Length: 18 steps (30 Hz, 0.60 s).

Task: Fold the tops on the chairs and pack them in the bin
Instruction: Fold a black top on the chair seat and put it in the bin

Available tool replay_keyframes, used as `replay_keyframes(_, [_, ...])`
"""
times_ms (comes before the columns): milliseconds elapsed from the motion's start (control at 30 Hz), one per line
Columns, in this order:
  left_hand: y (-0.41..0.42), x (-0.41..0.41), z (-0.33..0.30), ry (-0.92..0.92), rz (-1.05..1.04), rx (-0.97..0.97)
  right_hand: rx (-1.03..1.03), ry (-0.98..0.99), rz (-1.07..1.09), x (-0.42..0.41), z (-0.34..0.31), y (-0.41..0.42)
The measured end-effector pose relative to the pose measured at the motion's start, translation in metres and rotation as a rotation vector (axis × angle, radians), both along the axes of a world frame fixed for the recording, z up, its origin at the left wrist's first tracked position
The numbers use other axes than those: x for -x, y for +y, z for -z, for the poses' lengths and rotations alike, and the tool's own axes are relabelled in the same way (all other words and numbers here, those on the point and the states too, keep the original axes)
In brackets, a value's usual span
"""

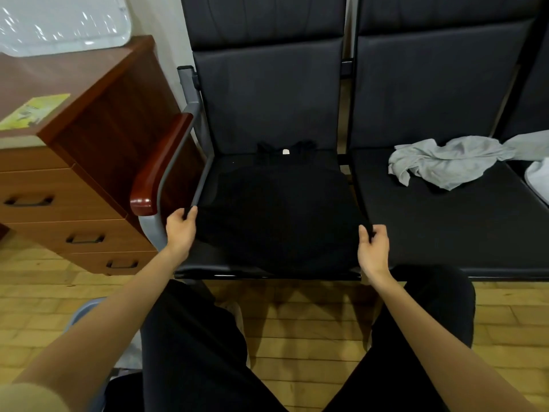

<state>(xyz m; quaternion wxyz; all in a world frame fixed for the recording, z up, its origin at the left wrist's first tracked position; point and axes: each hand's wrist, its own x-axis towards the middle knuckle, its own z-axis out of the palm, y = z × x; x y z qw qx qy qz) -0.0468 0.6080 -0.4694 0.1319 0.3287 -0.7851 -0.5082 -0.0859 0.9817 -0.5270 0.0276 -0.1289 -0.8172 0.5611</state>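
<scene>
Far to my left stands a brown wooden desk (89,162) with drawers down its front. A yellow paper (34,111) lies on its top, and a clear plastic lid (62,22) sits at the back of it. Low down by my left arm I can see a bit of a pale blue bin (84,312), but most of it is hidden.

Next comes the left chair (267,93), dark, with a red-brown wooden armrest (162,165). A black top (276,215) is spread flat on its seat, with the neck and a small white tag (285,151) at the far end near the chair back. My left hand (179,230) pinches the near left corner of the black top between thumb and fingers. My right hand (372,248) pinches the near right corner the same way, fingers curled around the edge. The cloth is pulled straight between my two hands.

To the right is the next chair (430,84). A grey top (442,162) lies crumpled on its seat, well apart from the black one. At the right edge, a white cloth (539,179) peeks in.

My legs in black trousers (196,352) are below, over a wooden floor (303,322).
</scene>
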Motion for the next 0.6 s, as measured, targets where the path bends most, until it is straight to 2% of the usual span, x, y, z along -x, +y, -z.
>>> replay_keyframes(100, [-0.006, -0.011, -0.004, -0.035, -0.043, -0.032, 0.025, -0.015, 0.078, -0.004, -0.003, 0.009])
replay_keyframes(167, [-0.016, -0.018, 0.001, -0.144, -0.077, -0.045, -0.012, -0.078, 0.08, -0.011, -0.003, 0.017])
replay_keyframes(267, [-0.028, -0.032, 0.014, -0.346, -0.11, -0.168, -0.154, -0.24, -0.01, -0.021, 0.003, 0.027])
replay_keyframes(367, [-0.03, -0.04, 0.023, -0.365, -0.182, -0.274, -0.326, -0.329, -0.123, -0.026, 0.002, 0.03])
replay_keyframes(500, [-0.034, -0.046, 0.029, -0.366, -0.175, -0.066, -0.464, -0.361, -0.192, -0.031, -0.005, 0.028])
replay_keyframes(600, [-0.042, -0.055, 0.028, -0.47, 0.016, 0.127, -0.587, -0.44, -0.278, -0.033, -0.004, 0.027])
